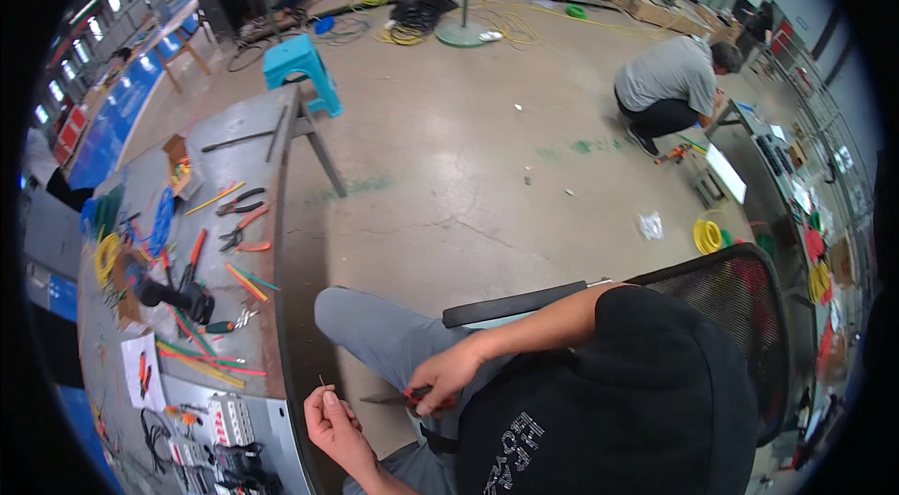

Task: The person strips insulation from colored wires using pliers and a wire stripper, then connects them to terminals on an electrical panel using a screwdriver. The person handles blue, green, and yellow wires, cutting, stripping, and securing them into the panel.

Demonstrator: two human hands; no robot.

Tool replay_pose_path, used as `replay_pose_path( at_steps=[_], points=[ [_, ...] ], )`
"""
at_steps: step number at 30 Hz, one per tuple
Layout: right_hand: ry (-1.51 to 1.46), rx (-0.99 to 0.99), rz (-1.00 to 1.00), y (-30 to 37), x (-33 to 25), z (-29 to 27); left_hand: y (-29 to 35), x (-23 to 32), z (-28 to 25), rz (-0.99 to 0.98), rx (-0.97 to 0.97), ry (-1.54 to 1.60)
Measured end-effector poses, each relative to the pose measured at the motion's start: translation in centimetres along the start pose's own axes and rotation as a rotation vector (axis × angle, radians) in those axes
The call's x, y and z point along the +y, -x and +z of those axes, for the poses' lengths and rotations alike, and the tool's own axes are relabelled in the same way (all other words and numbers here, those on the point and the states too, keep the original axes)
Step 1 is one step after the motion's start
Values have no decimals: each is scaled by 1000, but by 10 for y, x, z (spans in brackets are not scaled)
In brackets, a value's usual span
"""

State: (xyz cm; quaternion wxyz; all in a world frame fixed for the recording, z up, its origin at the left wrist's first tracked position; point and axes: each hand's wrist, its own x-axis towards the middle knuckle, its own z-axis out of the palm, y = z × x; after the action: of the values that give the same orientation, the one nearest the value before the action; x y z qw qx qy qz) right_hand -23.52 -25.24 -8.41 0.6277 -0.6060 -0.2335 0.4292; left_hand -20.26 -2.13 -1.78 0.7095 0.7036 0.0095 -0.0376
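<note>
While the left hand (337, 428) pinches a thin piece (322, 382), the right hand (449, 377) has fingers around a red-handled tool (418, 393)

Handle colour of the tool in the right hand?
Red and black on the tool handle in the right hand; best seen in the head view.

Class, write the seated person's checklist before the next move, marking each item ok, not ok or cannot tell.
1. Left hand pinching the thin wire-like piece: ok.
2. Right hand gripping the red-and-black-handled tool: ok.
3. Tool's tip undamaged: cannot tell, too small.
4. Workbench free of loose tools: not ok; cordless drill and orange-handled pliers lie there.
5. Co-worker away from both hands: ok, crouching across the floor.
</note>
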Motion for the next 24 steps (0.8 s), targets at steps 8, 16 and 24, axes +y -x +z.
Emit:
replay_pose_path(
  at_steps=[8,16,24],
  points=[
    [232,597,-82,6,-28,-47,-55,-11,16,-119,-133,8],
    [572,783,-70,-6,-26,-17,-44,-20,14,-70,-203,99],
    [689,721,-126,-1,-57,24,11,9,-6,-35,-141,78]
  ],
)
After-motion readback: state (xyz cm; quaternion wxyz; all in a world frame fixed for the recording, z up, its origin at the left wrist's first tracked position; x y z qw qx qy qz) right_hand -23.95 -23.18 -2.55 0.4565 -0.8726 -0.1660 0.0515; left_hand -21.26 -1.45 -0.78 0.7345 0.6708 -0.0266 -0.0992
